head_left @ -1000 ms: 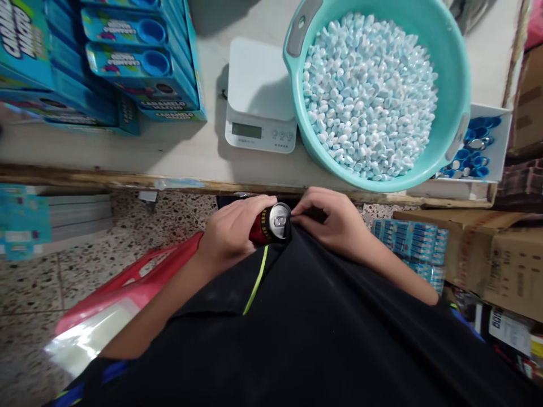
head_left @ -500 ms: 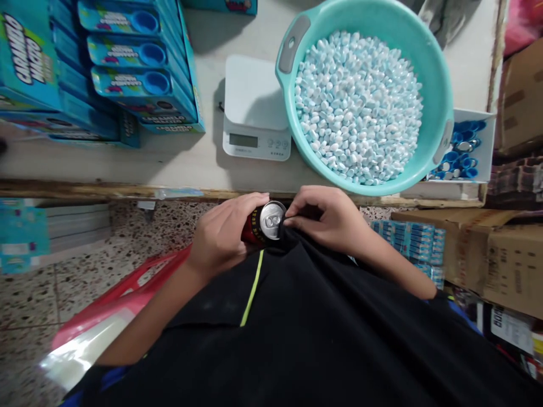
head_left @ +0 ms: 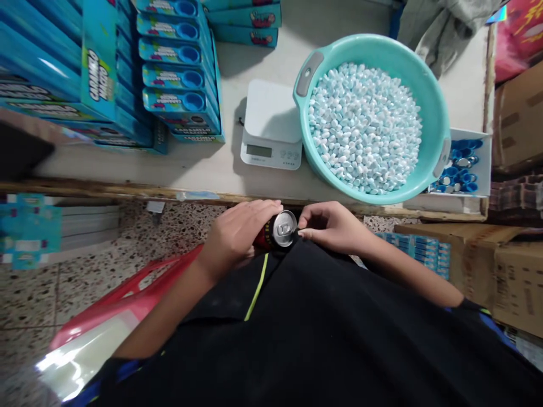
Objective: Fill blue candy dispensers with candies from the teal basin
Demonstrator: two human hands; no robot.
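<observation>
A dark drink can point(head_left: 284, 228) with red and yellow marks stands in front of my body, its silver top facing up and its pull tab lying flat. My left hand point(head_left: 240, 234) is wrapped round the can's left side. To the right of the can, my right hand point(head_left: 333, 229) pinches the hem of the black shirt point(head_left: 322, 316) between thumb and fingers. That cloth touches the can's edge. Part of the can's body is hidden by my left hand and the shirt.
On the table point(head_left: 190, 172) stand a white kitchen scale point(head_left: 274, 121), a turquoise basin point(head_left: 439, 102) of small pale-blue sweets, a white box point(head_left: 486, 164) of blue pieces, and stacked blue candy boxes point(head_left: 182, 102). A red bag point(head_left: 139, 294) lies at lower left; cartons point(head_left: 517, 277) stand right.
The camera view has shifted, so the table things sit lower and the scale and boxes further right. A dark object has come in at the left edge. Both hands keep their holds.
</observation>
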